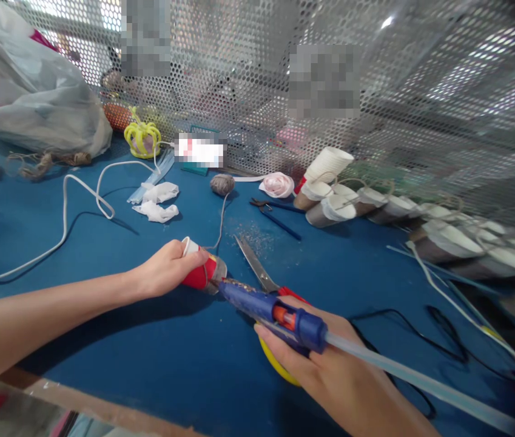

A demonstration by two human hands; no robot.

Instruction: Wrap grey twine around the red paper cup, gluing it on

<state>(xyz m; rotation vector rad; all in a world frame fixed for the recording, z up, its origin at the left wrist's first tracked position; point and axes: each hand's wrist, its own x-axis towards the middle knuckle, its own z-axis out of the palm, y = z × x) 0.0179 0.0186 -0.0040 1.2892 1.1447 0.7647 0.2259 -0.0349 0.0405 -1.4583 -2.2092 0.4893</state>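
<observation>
My left hand is wrapped round a red and white paper cup, tilted on its side above the blue table. Grey yarn covers the cup's bottom end, and a strand runs from there to a small yarn ball. In my right hand is a blue glue gun, a long clear glue stick trailing from its back. Its nozzle is at the yarn-covered end; whether it touches I cannot tell. Scissors lie partly hidden behind the gun. A yellow curved edge shows below my right hand.
Blue-handled pliers, crumpled white tissue and a pink rolled ribbon lie further back. Several yarn-wrapped cups line the right side. A white cable crosses the left, near a plastic bag. Perforated metal mesh stands behind.
</observation>
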